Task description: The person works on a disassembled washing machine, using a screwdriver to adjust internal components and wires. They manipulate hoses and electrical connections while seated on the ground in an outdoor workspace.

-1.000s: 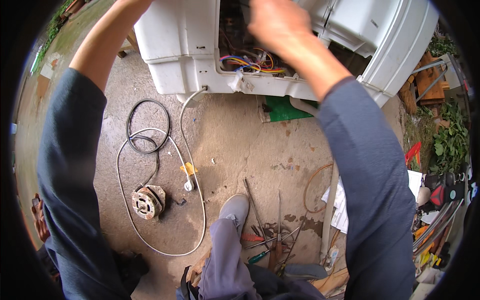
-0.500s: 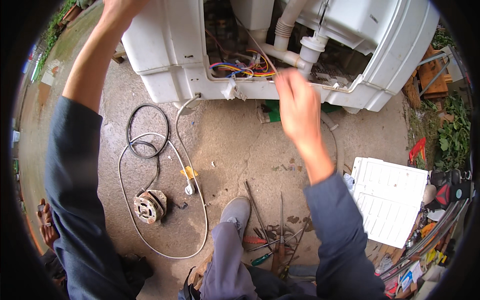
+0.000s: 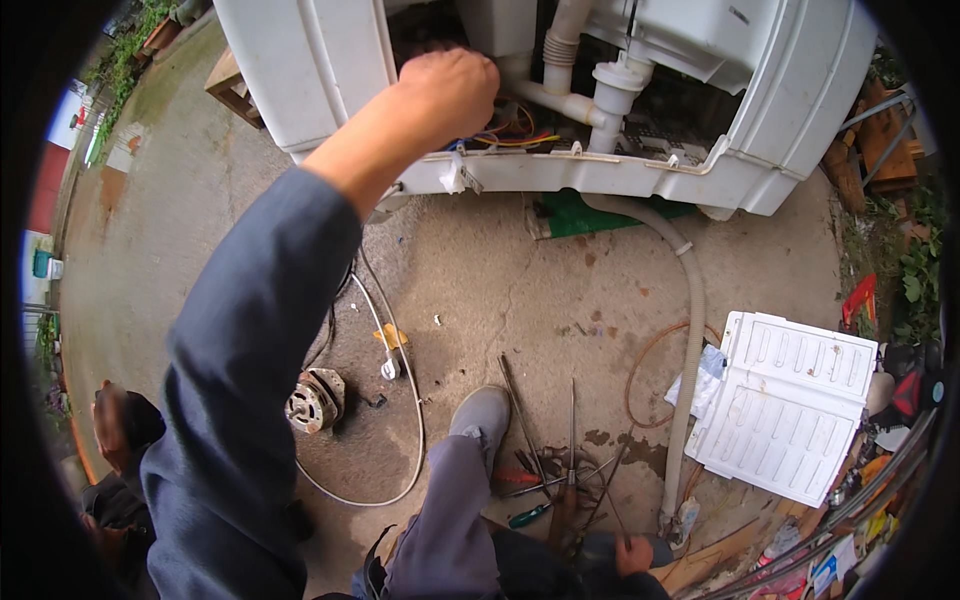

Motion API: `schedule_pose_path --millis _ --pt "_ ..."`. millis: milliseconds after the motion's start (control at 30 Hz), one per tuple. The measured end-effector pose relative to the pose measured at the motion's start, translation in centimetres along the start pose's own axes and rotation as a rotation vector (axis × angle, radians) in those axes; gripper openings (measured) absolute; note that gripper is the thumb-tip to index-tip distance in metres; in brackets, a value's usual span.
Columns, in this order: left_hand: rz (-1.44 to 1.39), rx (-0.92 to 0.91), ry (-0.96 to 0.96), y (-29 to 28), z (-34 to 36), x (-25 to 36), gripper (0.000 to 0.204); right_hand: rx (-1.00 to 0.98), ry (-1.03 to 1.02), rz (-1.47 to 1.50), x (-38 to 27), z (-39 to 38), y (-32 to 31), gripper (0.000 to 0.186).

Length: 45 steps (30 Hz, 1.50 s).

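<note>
At twelve o'clock stands the white machine housing (image 3: 640,176), its cavity baring coloured wires (image 3: 541,138) and pale pipework (image 3: 613,95). The left hand (image 3: 450,88) is at the cavity, fingers curled; what they grip, if anything, is hidden, so I cannot tell. At five o'clock the right hand (image 3: 634,556) appears curled around a thin rod (image 3: 618,518), near a green-handled tool (image 3: 530,516). Reaching among close-packed wires, the left hand could snag one and loosen a connection; the rod, raised carelessly, could catch neighbouring tools.
</note>
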<state>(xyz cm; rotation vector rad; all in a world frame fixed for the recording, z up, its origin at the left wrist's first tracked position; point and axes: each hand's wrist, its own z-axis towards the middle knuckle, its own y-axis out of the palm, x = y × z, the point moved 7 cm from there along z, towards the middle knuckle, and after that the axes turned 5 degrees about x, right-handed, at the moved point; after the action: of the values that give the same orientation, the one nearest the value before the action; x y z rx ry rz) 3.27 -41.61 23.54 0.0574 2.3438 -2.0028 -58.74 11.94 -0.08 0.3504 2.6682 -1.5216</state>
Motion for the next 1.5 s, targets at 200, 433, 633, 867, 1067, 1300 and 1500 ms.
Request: schedule_pose_path --millis 200,433,633,867,1067,1300,1500 --pt "0.295 0.272 -0.284 3.4 5.4 -3.4 0.086 0.403 -0.063 -0.109 2.2 -2.7 1.0 0.045" --pt "0.255 0.106 -0.444 5.9 9.0 -5.4 0.108 0.159 -0.031 -0.219 2.8 -2.2 2.6 0.028" --pt "0.153 0.312 -0.453 5.9 9.9 -7.2 0.081 0.074 -0.008 -0.221 2.6 -1.5 2.8 0.028" --pt "0.189 0.339 -0.531 7.2 11.5 -7.5 0.066 0.169 -0.164 -0.237 2.2 -1.9 2.7 0.020" --pt "0.342 0.385 -0.434 6.9 11.4 -6.7 0.062 0.235 -0.331 -0.278 3.4 -2.5 4.3 0.014" --pt "-0.092 0.504 -0.510 6.5 10.7 -7.5 0.061 0.174 -0.121 -0.258 3.1 -2.3 3.3 0.020" --pt "0.144 0.489 -0.434 6.4 11.0 -7.3 0.053 0.077 0.020 -0.197 2.0 -1.7 2.2 0.031"
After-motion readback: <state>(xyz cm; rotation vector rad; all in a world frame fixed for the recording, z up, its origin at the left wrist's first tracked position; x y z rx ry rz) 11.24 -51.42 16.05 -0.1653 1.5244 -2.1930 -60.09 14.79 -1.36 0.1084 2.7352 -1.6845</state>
